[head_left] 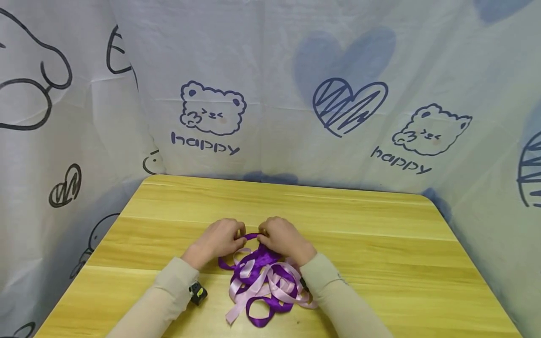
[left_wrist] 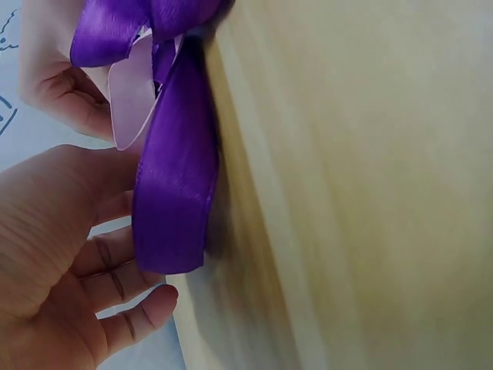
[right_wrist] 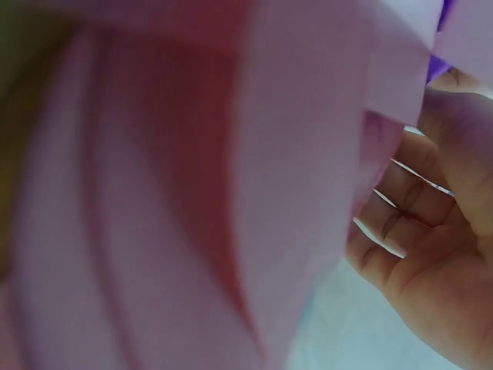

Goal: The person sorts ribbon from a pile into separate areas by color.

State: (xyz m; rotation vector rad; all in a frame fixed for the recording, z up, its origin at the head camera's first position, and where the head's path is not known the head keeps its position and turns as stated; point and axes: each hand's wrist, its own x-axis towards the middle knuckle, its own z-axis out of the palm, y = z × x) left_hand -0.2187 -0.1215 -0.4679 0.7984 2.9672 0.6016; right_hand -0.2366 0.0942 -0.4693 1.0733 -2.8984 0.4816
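A loose tangle of purple ribbon and pink ribbon lies on the table between the forearms. At its far side my left hand pinches the purple ribbon between thumb and fingers. Just to the right, my right hand grips the same ribbon, and a short purple stretch spans the two hands. In the left wrist view, a purple loop hangs past the left hand's fingers. Blurred pink loops fill much of the right wrist view, partly covering the right hand's fingertips.
The wooden table extends on both sides of the ribbons. A printed white cloth hangs behind it and along the sides. A small black device sits at the left wrist.
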